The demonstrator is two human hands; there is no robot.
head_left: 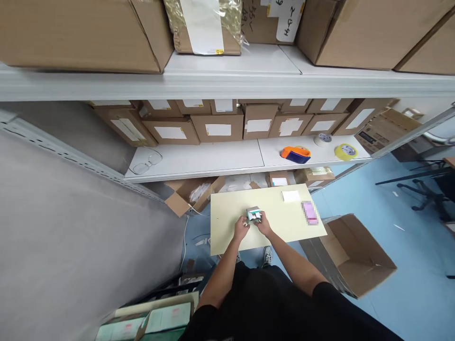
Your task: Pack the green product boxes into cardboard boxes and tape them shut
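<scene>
Both hands hold a small grey-and-teal box with a white patch (pixel 253 214) over the pale yellow table (pixel 227 237). My left hand (pixel 241 228) grips its left lower edge, fingers curled. On its right side, my right hand (pixel 263 224) has its fingers closed round the edge. What the white patch on the box is, I cannot make out. A white card or pad (pixel 291 196) lies near the table's far edge, and a blurred pink item (pixel 310 212) lies at the right.
Above the table's far side runs a shelf (pixel 199 158) with glasses (pixel 145 163), an orange-and-blue tape dispenser (pixel 296 154), tape rolls (pixel 346 151) and several cartons. An open carton (pixel 359 255) stands right of the table; another (pixel 195 192) sits at its far left.
</scene>
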